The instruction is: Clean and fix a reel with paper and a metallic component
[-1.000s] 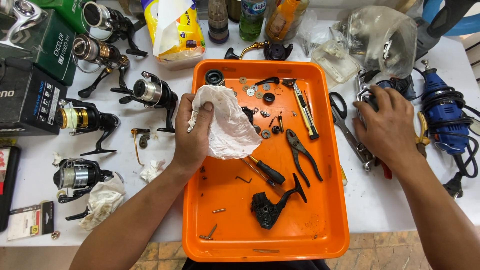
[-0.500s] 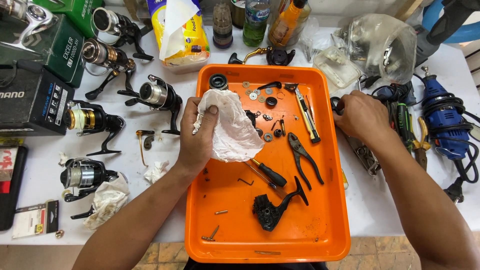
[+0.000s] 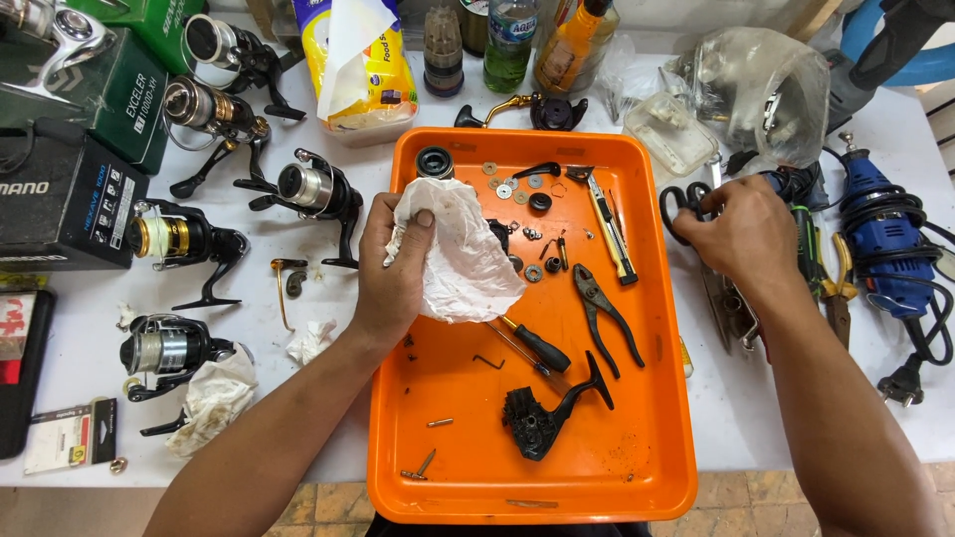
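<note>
The left hand (image 3: pixel 398 268) is closed around a crumpled white tissue (image 3: pixel 460 251), thumb and fingers pinching its upper left edge, and holds it over the upper left part of the orange tray (image 3: pixel 637 477), much as it did half a second ago, though the wad now sits a little lower and more spread toward four o'clock. The right hand (image 3: pixel 738 231) has shifted: a second ago it lay flat on the tools off the tray's right side, and now it has drawn inward toward the tray's right rim, fingers curled narrowly at the black-handled scissors (image 3: pixel 684 204); whether it actually grips them I cannot tell. At five o'clock from the tissue lies a screwdriver (image 3: pixel 532 343) with a black handle, and at three o'clock from that the black pliers (image 3: pixel 602 308), jaws pointing up the tray. A black reel body part (image 3: pixel 547 413) rests lower in the tray, at six o'clock from the pliers. Small washers and gears (image 3: pixel 527 194) are scattered along the tray's top, at one o'clock from the tissue. On the white table, at nine o'clock from the left hand, stand several spinning reels (image 3: pixel 308 189), unmoved. At three o'clock from the right hand lies a blue rotary tool (image 3: pixel 880 234) with its coiled black cord.
</note>
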